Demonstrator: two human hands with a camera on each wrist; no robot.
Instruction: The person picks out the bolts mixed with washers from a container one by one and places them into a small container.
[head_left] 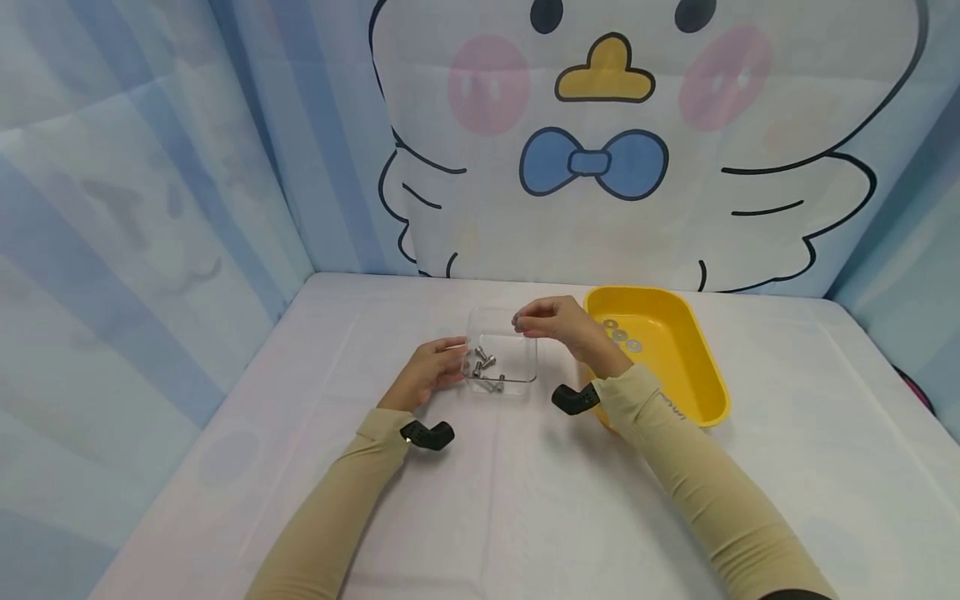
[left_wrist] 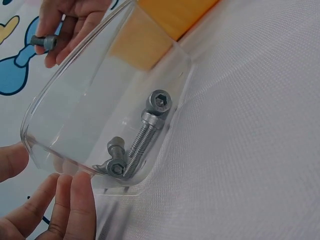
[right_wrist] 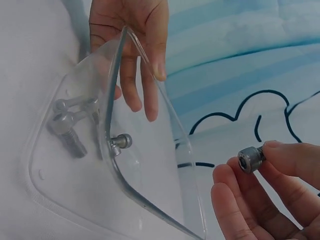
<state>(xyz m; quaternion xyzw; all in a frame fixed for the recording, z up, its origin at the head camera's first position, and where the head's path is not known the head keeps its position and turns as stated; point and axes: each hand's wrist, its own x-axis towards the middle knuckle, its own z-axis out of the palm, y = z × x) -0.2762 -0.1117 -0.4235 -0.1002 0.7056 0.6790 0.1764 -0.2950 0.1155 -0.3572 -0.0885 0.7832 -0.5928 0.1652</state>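
My right hand (head_left: 564,329) pinches a short silver socket-head bolt (right_wrist: 251,159) between thumb and fingers, above the right part of a clear plastic box (head_left: 517,367). In the left wrist view this bolt (left_wrist: 45,42) shows outside the box, past its rim. Several silver socket-head bolts (head_left: 486,360) lie inside the box, bunched toward its left side; the left wrist view shows a longer threaded bolt (left_wrist: 141,142) among them. My left hand (head_left: 431,367) touches the box's left wall from outside, its fingers (left_wrist: 82,200) fairly straight and its thumb near the rim.
To the right of the box stands a yellow tray (head_left: 708,375), partly behind my right forearm. Several flat silver washers (head_left: 619,335) lie in it. A white cloth (head_left: 480,500) covers the table, and a printed curtain (head_left: 585,225) hangs along its back edge.
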